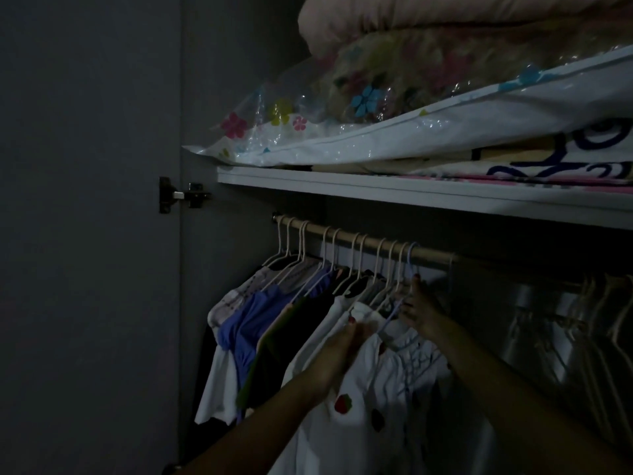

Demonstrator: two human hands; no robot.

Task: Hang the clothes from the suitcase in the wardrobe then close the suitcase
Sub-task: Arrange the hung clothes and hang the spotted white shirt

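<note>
Top [370,382], white, on hanger [394,311] hooked at rail [428,257]. Left hand [346,341] pinches its shoulder; right hand [419,311] grips hanger. Risk: dim light, crowded hangers; hook half-seated, top slips off.

The view is dim, inside a wardrobe [239,97]; a metal rail [431,258] runs under a white shelf [411,192], and a row of pale hangers [342,255] hooks over it at the left end, bearing a blue top [246,323], dark garments and white ones; the left hand [346,341] pinches the shoulder of a white dress [373,389] with red spots; the right hand [421,310] holds the light blue hanger [409,265] that carries it, hook over the rail; bare hangers [603,303] hang at the far right; on the shelf lie a clear flowered bag [342,108] of bedding and a pink quilt [445,15]; a door hinge [183,195] shows at left.
</note>
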